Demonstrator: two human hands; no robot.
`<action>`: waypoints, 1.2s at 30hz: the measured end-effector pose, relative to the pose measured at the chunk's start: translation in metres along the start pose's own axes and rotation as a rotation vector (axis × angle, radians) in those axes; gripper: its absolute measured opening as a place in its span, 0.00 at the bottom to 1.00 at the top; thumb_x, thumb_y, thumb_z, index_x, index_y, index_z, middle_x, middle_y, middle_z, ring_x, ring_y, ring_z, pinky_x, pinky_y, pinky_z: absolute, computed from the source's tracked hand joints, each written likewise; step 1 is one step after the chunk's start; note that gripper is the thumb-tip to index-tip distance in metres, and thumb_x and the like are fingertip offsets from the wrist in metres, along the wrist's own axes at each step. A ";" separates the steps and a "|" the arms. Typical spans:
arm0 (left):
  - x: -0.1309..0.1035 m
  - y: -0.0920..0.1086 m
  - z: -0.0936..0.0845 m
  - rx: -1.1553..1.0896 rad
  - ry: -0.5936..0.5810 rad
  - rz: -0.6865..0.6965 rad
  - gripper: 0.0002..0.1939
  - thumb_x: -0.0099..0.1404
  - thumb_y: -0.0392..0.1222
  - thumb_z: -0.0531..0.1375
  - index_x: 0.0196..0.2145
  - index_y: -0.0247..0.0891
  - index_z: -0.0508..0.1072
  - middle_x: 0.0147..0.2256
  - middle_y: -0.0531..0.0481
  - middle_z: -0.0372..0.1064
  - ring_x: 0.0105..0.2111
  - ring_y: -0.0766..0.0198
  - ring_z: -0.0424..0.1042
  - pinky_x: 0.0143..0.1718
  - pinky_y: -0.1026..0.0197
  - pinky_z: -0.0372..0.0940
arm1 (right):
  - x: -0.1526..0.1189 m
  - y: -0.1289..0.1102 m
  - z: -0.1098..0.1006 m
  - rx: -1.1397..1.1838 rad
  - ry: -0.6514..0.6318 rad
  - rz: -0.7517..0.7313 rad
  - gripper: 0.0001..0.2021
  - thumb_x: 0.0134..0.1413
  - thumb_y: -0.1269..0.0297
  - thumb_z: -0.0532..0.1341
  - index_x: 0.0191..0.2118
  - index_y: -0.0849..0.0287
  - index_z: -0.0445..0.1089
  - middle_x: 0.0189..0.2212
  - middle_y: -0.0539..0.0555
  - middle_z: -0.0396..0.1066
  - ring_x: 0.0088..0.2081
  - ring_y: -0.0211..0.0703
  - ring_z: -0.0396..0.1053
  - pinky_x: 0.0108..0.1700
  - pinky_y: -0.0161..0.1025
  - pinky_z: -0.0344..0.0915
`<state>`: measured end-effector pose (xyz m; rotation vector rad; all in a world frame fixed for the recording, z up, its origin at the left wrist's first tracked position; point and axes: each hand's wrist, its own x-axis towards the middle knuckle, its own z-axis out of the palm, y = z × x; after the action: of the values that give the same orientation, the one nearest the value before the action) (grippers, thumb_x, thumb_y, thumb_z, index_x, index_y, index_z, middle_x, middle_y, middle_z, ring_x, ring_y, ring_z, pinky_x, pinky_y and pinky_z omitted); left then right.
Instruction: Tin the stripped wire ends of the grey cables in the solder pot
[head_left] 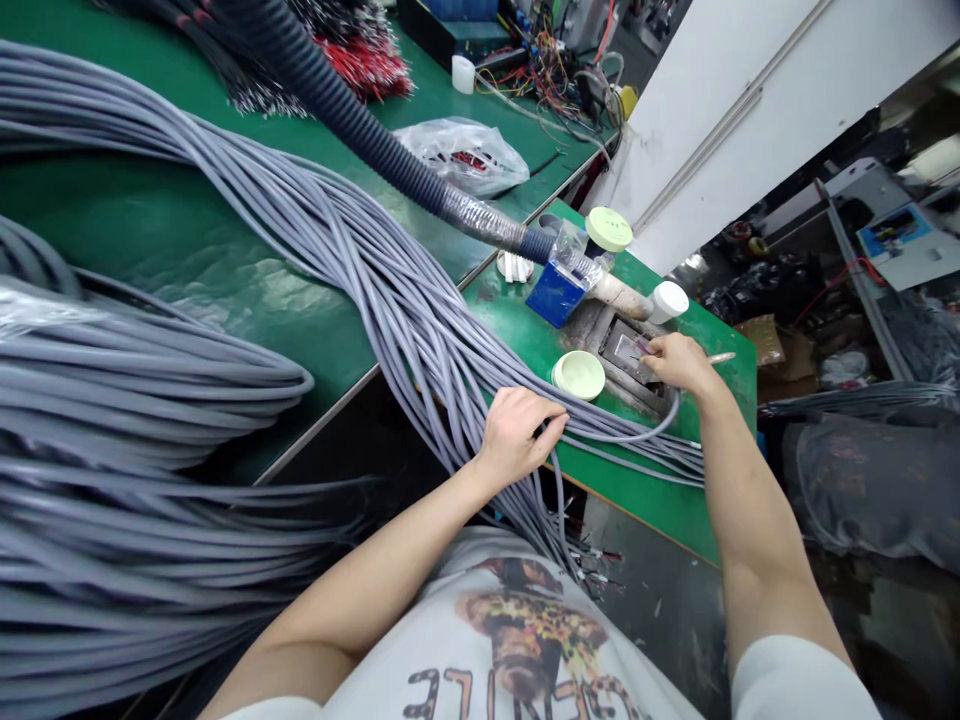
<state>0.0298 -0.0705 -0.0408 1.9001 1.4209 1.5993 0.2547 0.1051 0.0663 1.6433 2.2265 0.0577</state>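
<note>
A long bundle of grey cables (420, 300) runs across the green table toward the right. My left hand (519, 432) rests on the bundle with fingers curled, closed on a cable near the pale green tub (578, 376). Over the metal solder pot (628, 350), my right hand (675, 362) is closed in a pinch at the end of a grey cable (671, 410) that loops up to it. What its fingertips hold is small and partly hidden. A thin light-coloured handle (721, 357) shows beside the right wrist.
A black corrugated hose (360, 130) leads to a blue box (556, 293) behind the pot. Nearby stand a white-lidded jar (669, 300) and a green-lidded jar (608, 229). A plastic bag (465, 155) lies farther back. More cable coils (135, 370) fill the left.
</note>
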 end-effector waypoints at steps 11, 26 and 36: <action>0.001 0.001 -0.001 0.008 -0.001 0.008 0.03 0.64 0.39 0.59 0.34 0.41 0.73 0.31 0.51 0.76 0.32 0.62 0.71 0.39 0.56 0.58 | 0.021 0.008 0.023 0.020 -0.041 -0.004 0.12 0.49 0.59 0.57 0.28 0.58 0.75 0.27 0.56 0.73 0.31 0.44 0.68 0.29 0.36 0.53; 0.001 0.000 -0.001 0.004 0.010 0.028 0.03 0.63 0.38 0.59 0.34 0.39 0.74 0.31 0.50 0.76 0.33 0.63 0.70 0.39 0.57 0.58 | 0.015 0.012 0.023 0.179 0.023 0.011 0.11 0.47 0.60 0.59 0.20 0.59 0.67 0.18 0.50 0.62 0.24 0.39 0.60 0.26 0.36 0.49; 0.003 0.002 0.000 -0.146 0.033 -0.037 0.03 0.61 0.39 0.61 0.32 0.40 0.76 0.30 0.50 0.76 0.33 0.62 0.70 0.40 0.56 0.58 | -0.079 -0.038 -0.002 1.338 0.060 -0.150 0.13 0.45 0.58 0.66 0.22 0.61 0.69 0.19 0.48 0.62 0.23 0.34 0.56 0.27 0.34 0.51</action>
<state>0.0307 -0.0691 -0.0382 1.7634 1.3055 1.6750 0.2395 0.0194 0.0798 1.9201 2.5192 -1.7524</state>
